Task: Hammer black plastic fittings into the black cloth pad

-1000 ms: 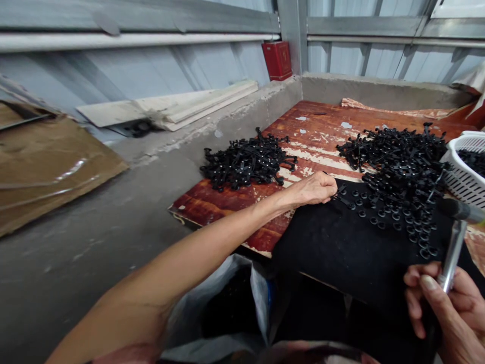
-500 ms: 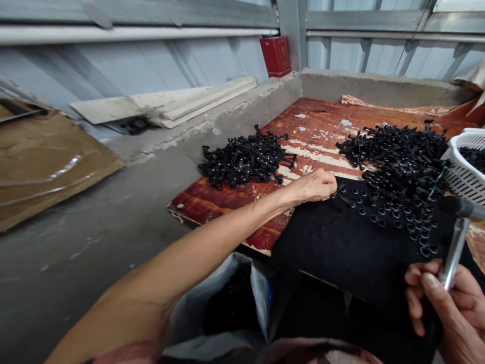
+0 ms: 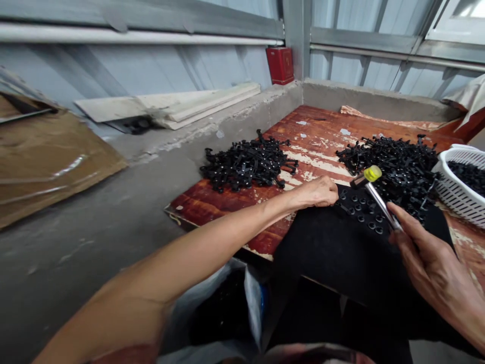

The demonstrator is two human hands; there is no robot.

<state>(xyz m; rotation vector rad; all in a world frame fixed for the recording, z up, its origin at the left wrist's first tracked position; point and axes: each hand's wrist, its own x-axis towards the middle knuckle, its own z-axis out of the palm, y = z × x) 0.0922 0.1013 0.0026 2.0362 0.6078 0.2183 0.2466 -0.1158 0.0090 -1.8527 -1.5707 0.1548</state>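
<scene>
My right hand [image 3: 432, 258] is wrapped round the metal handle of a small mallet [image 3: 382, 205], which has a dark head with a yellow face. The head hovers above the far part of a black mat [image 3: 337, 247]. Closed at the mat's far left edge is my left hand [image 3: 320, 192]; its fingers hide whatever is in them. Just right of that hand, several small black round plastic pieces [image 3: 361, 219] lie on the mat. Behind them, a large heap of black plastic parts [image 3: 401, 164] spreads over the tabletop.
Another heap of black parts [image 3: 248, 162] lies on the worn red-brown table [image 3: 227, 212] to the left. At right stands a white basket [image 3: 460, 187] holding more black parts. A low concrete ledge [image 3: 242, 114] borders the table, with a red tin [image 3: 280, 65] in the corner.
My right hand has swung the mallet up and leftward, from the mat's right side to near my left hand. The left hand stays closed in about the same place.
</scene>
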